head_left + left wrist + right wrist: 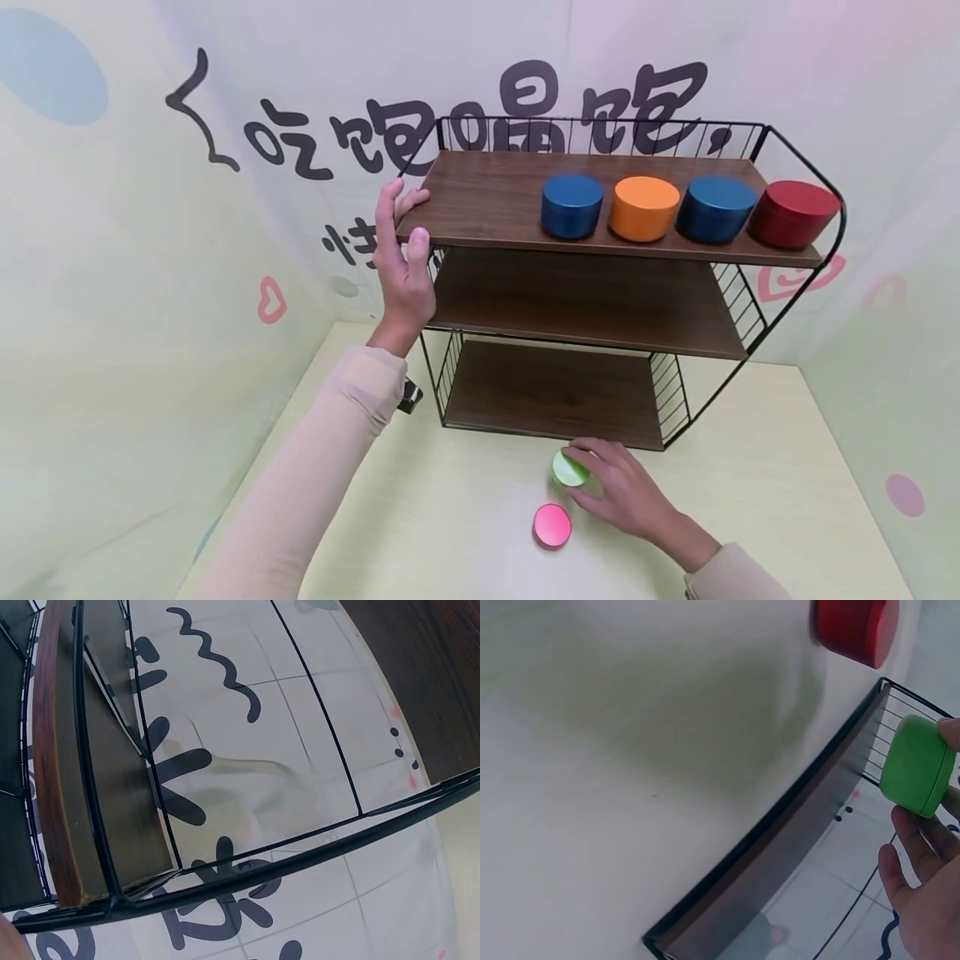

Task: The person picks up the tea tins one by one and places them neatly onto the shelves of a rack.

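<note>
My right hand (pixel 626 492) pinches a small round green tin (pixel 570 469) between thumb and fingers, just in front of the rack's bottom shelf. In the right wrist view the green tin (pixel 915 766) is tilted within the fingers. A pinkish-red round tin (pixel 552 526) lies on the table nearer to me; it looks red in the right wrist view (pixel 857 628). My left hand (pixel 405 271) grips the left end of the top board of a three-tier rack (pixel 480 200), thumb at the front edge. Only a bit of that hand shows in the left wrist view.
On the top board's right half stand a blue tin (pixel 572 207), an orange tin (pixel 644 209), a second blue tin (pixel 716 210) and a dark red tin (pixel 793 215). Black wire frames (pixel 795 296) close the rack's sides. A small black object (pixel 409 396) lies behind the left forearm.
</note>
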`<state>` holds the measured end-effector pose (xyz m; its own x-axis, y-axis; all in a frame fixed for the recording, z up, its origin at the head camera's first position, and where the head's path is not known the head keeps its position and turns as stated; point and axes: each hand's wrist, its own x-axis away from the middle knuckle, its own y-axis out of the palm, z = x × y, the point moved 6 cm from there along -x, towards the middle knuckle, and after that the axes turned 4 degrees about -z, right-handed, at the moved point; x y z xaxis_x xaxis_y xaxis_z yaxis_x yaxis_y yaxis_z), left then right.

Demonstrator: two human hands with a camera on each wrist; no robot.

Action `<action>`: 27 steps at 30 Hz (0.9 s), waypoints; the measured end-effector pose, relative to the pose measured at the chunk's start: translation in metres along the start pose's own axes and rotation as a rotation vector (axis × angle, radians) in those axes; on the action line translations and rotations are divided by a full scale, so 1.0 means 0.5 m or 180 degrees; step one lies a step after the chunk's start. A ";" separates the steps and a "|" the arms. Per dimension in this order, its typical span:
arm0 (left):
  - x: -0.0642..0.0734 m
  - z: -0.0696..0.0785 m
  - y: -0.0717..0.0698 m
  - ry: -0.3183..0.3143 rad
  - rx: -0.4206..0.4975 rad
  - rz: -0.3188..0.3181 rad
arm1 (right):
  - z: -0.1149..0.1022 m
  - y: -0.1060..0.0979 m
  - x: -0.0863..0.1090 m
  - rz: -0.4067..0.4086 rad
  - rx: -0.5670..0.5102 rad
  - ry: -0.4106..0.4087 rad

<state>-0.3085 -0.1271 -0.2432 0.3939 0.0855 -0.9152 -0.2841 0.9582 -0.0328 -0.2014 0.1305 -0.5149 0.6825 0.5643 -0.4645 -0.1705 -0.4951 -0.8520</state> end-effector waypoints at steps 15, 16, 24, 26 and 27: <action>-0.001 -0.002 0.000 -0.0003 0.0040 0.0012 | -0.034 -0.043 -0.055 0.0101 -0.0048 -0.0324; -0.001 -0.002 0.001 -0.0001 0.0035 0.0014 | -0.035 -0.046 -0.058 0.0102 -0.0046 -0.0340; -0.001 -0.001 0.000 -0.0002 0.0042 0.0029 | -0.054 -0.073 -0.086 0.0120 -0.0069 -0.0478; -0.001 -0.002 0.000 -0.0005 0.0050 0.0025 | -0.061 -0.080 -0.094 0.0112 -0.0108 -0.0507; -0.001 -0.002 0.000 -0.0005 0.0052 0.0023 | -0.065 -0.084 -0.098 0.0111 -0.0122 -0.0527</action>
<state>-0.3093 -0.1273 -0.2431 0.3932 0.0928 -0.9148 -0.2726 0.9619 -0.0197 -0.2047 0.1021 -0.4485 0.5498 0.6459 -0.5297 -0.1626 -0.5392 -0.8263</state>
